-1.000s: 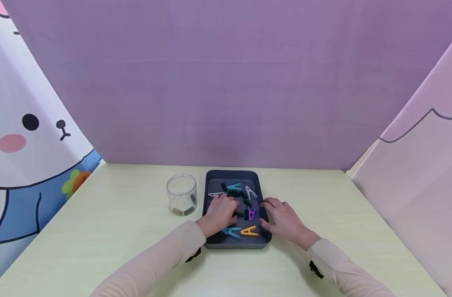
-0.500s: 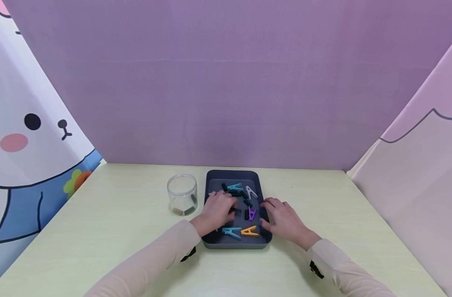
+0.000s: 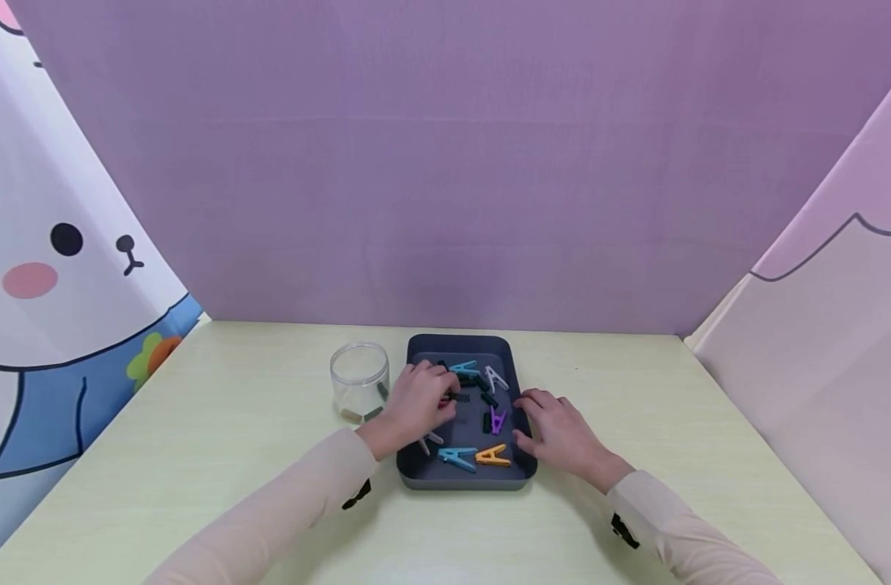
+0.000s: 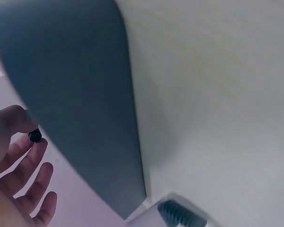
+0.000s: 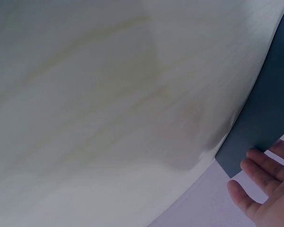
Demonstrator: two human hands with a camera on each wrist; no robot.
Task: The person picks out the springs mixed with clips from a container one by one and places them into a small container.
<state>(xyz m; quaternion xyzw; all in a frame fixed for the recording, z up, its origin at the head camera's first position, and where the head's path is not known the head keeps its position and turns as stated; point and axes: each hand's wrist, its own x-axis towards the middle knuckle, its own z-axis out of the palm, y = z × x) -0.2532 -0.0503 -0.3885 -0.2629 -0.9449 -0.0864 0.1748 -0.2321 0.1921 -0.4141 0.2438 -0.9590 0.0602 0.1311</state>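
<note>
The left hand (image 3: 416,402) is over the left side of a dark grey tray (image 3: 482,483), pinching a small dark ridged cylinder (image 3: 461,398). In the left wrist view, the cylinder's round end (image 4: 35,135) shows between the thumb and a finger of the left hand (image 4: 19,165). Beside the tray's right wall, the right hand (image 3: 562,431) touches the rim with relaxed fingers; the right wrist view shows this hand (image 5: 270,187) against the wall (image 5: 267,99). Inside lie blue clips (image 3: 457,458), an orange clip (image 3: 493,456), a purple clip (image 3: 497,421), a white clip (image 3: 495,379) and several dark cylinders.
Left of the tray stands a clear round jar (image 3: 359,375) with several small pieces at its bottom, partly behind the left hand. Both stand on a pale table (image 3: 255,422). A purple cloth (image 3: 445,179) hangs behind, with patterned cloths at both sides.
The left hand has moved up and to the left within the tray, and a dark cylinder has moved with it. A pale clip at the tray's lower left is uncovered. The right hand stays put.
</note>
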